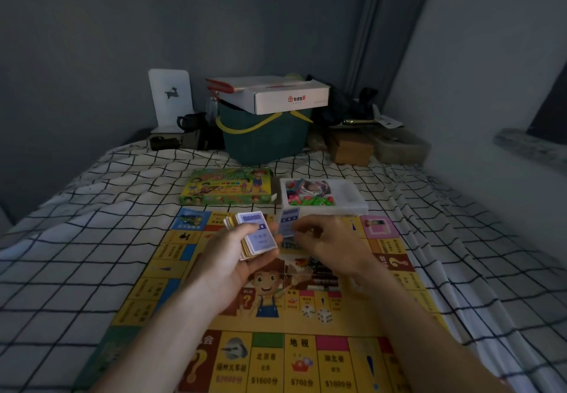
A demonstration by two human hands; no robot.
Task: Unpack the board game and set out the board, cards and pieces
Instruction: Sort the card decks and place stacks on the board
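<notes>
Blue-backed card stack (257, 236) gripped in left hand (233, 257); right hand (325, 239) pinches 1 card (287, 223).

I've got one view only, a wide-angle head cam, looking forward and down along a bed with a checked sheet (92, 208). Both forearms enter from the bottom edge; the left hand (236, 257) and right hand (325, 239) sit close to the lens at frame centre. The game board (306, 355) fills the lower middle. The walls bend at the edges. No second view to overlap.
</notes>
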